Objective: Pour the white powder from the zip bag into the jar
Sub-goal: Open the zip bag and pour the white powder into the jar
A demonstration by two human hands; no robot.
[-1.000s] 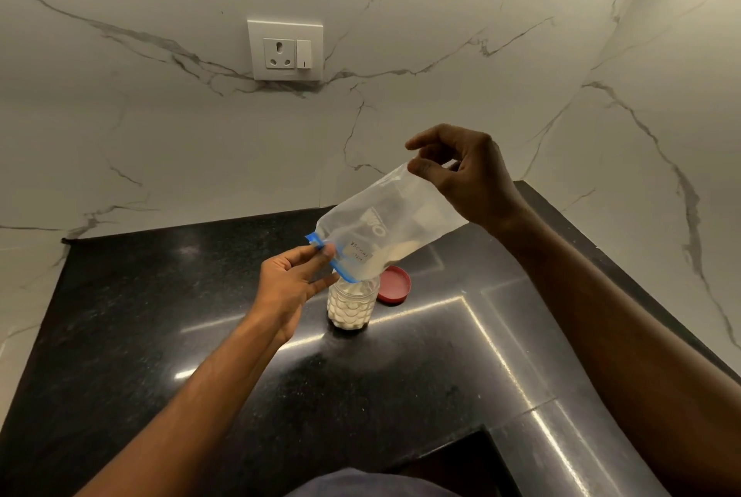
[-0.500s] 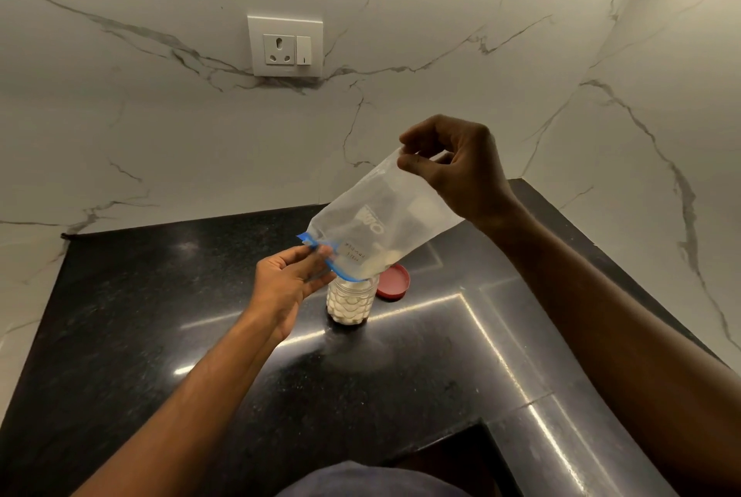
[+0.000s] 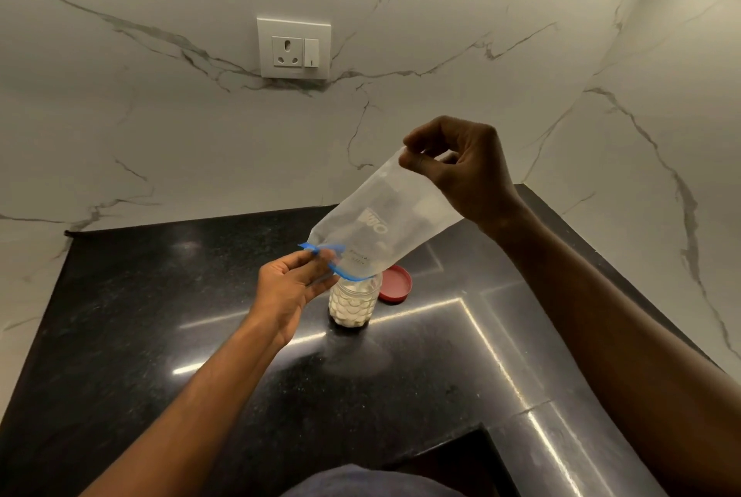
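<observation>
A clear zip bag [image 3: 381,224] with a blue zip strip hangs tilted, mouth down, over a small clear jar [image 3: 355,302] that holds white powder. My right hand [image 3: 461,169] pinches the bag's bottom corner and lifts it high. My left hand [image 3: 294,282] holds the blue zip edge at the mouth, just left of the jar's rim. The bag looks nearly drained. The jar stands upright on the black counter [image 3: 160,316]. The bag's mouth hides part of the jar's opening.
A red lid [image 3: 397,284] lies flat on the counter just right of the jar. A wall socket [image 3: 294,48] sits on the marble backsplash. The counter forms an L with a cut-out corner at the bottom right. Faint powder dust lies in front of the jar.
My right hand has raised the bag's bottom end, so the bag hangs steeper over the jar. My left hand has stayed at the zip edge.
</observation>
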